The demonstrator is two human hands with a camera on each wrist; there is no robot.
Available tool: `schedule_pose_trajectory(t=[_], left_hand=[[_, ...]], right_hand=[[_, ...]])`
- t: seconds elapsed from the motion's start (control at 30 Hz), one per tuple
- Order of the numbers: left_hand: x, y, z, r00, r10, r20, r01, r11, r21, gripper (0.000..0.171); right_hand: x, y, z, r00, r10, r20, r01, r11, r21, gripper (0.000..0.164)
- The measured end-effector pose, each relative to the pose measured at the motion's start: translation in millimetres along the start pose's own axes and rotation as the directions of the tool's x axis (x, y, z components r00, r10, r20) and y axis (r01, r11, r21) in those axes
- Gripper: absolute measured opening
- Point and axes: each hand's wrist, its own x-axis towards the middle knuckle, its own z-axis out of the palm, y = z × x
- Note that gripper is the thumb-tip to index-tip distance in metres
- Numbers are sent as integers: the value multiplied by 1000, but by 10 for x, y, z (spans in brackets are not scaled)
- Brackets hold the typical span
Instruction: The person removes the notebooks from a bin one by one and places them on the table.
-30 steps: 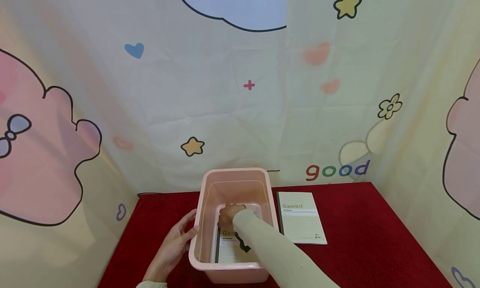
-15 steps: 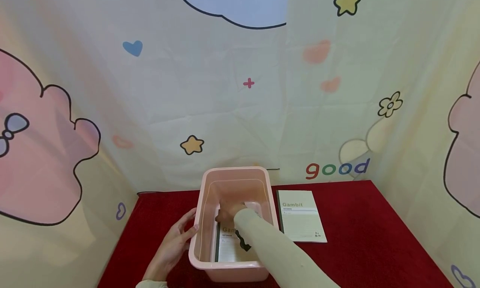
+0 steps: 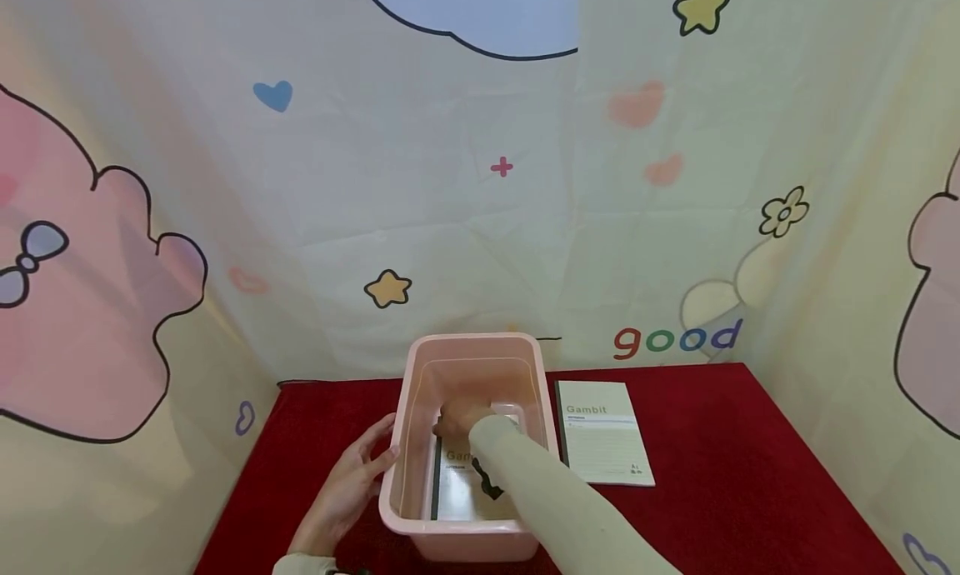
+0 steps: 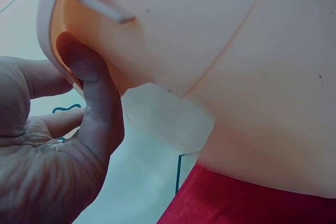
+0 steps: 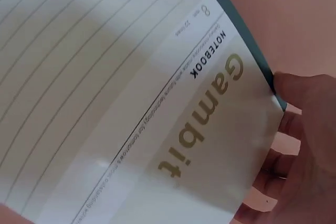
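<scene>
A pink plastic bin stands at the middle of the table. My left hand grips its left side; the left wrist view shows the thumb bent against the wall beneath the rim. Inside lies a pale Gambit notebook with a dark spine strip. Reaching down into the bin, my right hand holds the notebook's far end. In the right wrist view, the thumb sits at the spine corner of the notebook and the fingers of the right hand tuck under its top edge.
Another Gambit notebook lies flat just right of the bin. Red cloth covers the table. A cartoon-printed curtain rises behind the bin and along both sides.
The notebook's printed title has shifted slightly up in the head view, its far end tilting with my right hand. My left hand stays on the bin.
</scene>
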Motion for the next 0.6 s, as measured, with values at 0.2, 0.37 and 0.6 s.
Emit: schedule_pose_trajectory(t=[0.2, 0.37, 0.6], left_hand=[[36, 13, -23, 1000, 12, 13, -12, 1000, -4, 61], [25, -18, -33, 999, -4, 46, 4, 1000, -4, 63], [19, -38, -25, 998, 6, 56, -5, 1000, -29, 63]], right_hand=[[-58, -16, -109, 995, 6, 100, 7, 991, -132, 58], [-61, -8, -109, 979, 94, 181, -51, 973, -226, 91], [-30, 9, -92, 995, -73, 71, 89, 961, -260, 78]])
